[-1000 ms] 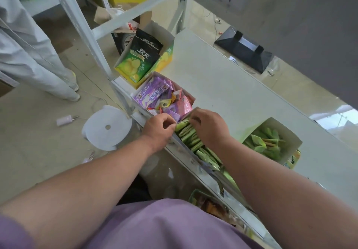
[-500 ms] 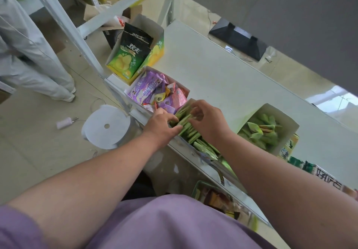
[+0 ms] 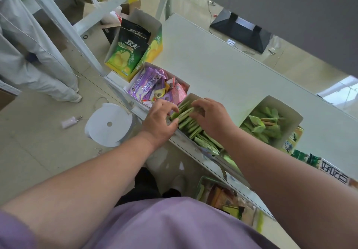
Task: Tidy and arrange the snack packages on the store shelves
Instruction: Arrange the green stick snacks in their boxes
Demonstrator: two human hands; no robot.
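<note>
A row of thin green snack packets stands on edge in an open box at the front of the white shelf. My left hand pinches the left end of that row with curled fingers. My right hand curls over the packets from the right and grips them. Left of them sits a box of purple and pink snack packets. Further left stands a box of black and green chip bags. A second box of green packets sits to the right.
A white round stool stands on the floor below my left hand. A person in white clothing stands at the far left. A black stand lies beyond the shelf. More packages fill the lower shelf. A grey shelf hangs overhead.
Both hands have stayed at the green packets; my right hand's fingers have opened up and shifted along the row. The view has tilted a little to the right.
</note>
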